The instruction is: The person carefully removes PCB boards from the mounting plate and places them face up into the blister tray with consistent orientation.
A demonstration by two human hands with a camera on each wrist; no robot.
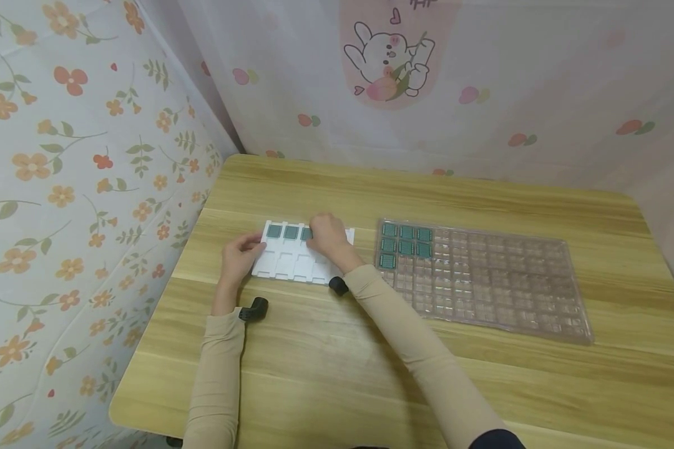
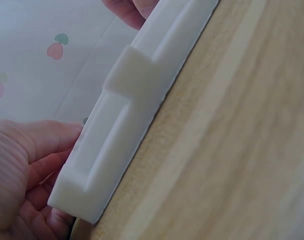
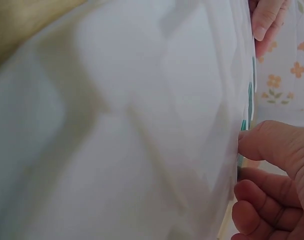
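Note:
A white plastic tray (image 1: pixel 283 267) with shallow pockets lies on the table, several square green chips (image 1: pixel 274 231) in its far row. My left hand (image 1: pixel 239 254) grips the tray's left edge; in the left wrist view its thumb rests at the rim (image 2: pixel 87 165) with the other fingers curled beside it. Over the far row, right of the visible chips, is my right hand (image 1: pixel 328 236). In the right wrist view its thumb and forefinger pinch a green chip (image 3: pixel 240 160) at the far side of the tray, mostly hidden by the fingers.
To the right lies a large clear plastic tray (image 1: pixel 517 274) with many pockets; several green chips (image 1: pixel 407 232) fill its far left corner. A floral curtain (image 1: pixel 78 187) hangs at the left, and a printed curtain (image 1: pixel 292 75) behind the table (image 1: pixel 314 368).

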